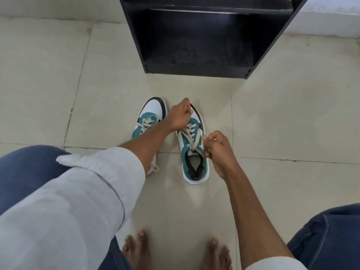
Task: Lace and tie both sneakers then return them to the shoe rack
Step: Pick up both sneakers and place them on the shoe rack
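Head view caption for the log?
Both hands, left and right, pull laces on the right-hand sneaker before the rack.

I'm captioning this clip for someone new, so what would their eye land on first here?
First, the two hands at centre working the right sneaker: the left hand pulls lace over its toe, and the right hand pinches lace beside its tongue. Beside it on the pale tiled floor stands the left sneaker, partly behind the forearm. Beyond them, at top, stands the black shoe rack.
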